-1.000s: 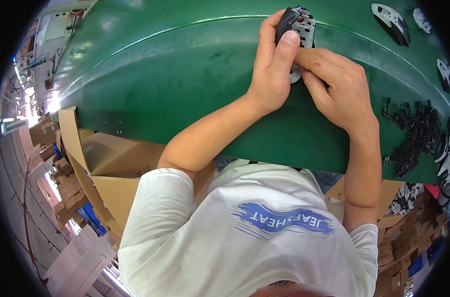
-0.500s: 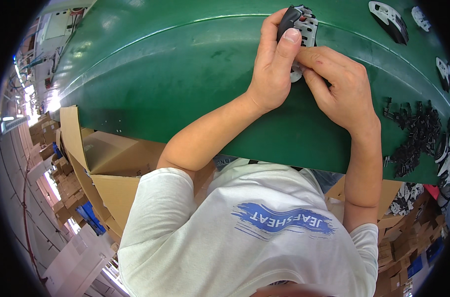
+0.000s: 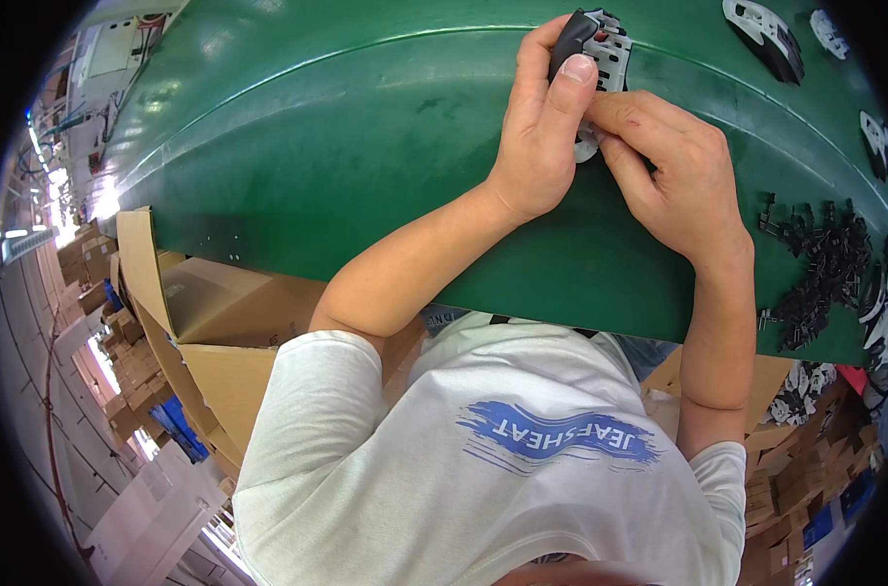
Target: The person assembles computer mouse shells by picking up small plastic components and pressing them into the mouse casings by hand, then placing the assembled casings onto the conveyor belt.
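Over the far part of the green table (image 3: pixel 366 176), my left hand (image 3: pixel 539 142) grips a curved plastic shell (image 3: pixel 612 63), its thumb across the slotted inside. The outer side is glossy black, the inside pale grey with rows of slots, and a rounded pale end shows below the fingers. My right hand (image 3: pixel 673 161) is closed in a pinch, thumb and forefinger pressed together against the shell's near part. Anything small between those fingertips is hidden.
Similar black-and-white shells (image 3: pixel 764 39) lie at the far right. A heap of small black plastic parts (image 3: pixel 820 269) sits on the table's right side. An opened cardboard box (image 3: pixel 224 366) stands below the table edge at left; more cartons (image 3: pixel 800 479) are at lower right.
Both hands and the shell have shifted very slightly to the right. The grip of each hand looks the same.
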Available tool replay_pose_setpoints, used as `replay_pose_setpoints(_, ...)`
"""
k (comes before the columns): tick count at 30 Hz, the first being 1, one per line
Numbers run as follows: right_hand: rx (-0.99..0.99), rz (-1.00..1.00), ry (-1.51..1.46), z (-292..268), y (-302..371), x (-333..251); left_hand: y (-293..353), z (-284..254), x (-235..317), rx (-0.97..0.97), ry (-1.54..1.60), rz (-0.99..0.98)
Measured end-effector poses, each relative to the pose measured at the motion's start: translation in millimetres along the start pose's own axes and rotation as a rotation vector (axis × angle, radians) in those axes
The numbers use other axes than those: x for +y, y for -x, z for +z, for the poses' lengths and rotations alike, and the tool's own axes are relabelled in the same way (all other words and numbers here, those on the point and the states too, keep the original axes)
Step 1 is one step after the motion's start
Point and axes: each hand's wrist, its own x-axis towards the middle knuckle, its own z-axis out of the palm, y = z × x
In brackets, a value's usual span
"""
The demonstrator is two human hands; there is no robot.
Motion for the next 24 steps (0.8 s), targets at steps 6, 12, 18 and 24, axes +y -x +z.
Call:
replay_pose_setpoints(6,-0.005,0.005,0.001,0.1,-0.2,-1.9,0.1,-1.7,0.1,-0.010,0.008,-0.004)
replay_pose_setpoints(12,0.002,0.009,0.000,-0.3,0.2,-2.4,0.6,-0.9,-1.5,-0.021,0.069,-0.054)
replay_pose_setpoints(18,-0.004,0.002,0.005,-0.2,0.0,-1.0,0.2,-1.9,-0.9,-0.013,0.031,-0.045)
replay_pose_setpoints(24,-0.001,-0.005,0.009,0.1,1.0,-0.4,1.3,-1.1,-2.2,-0.006,0.046,-0.055)
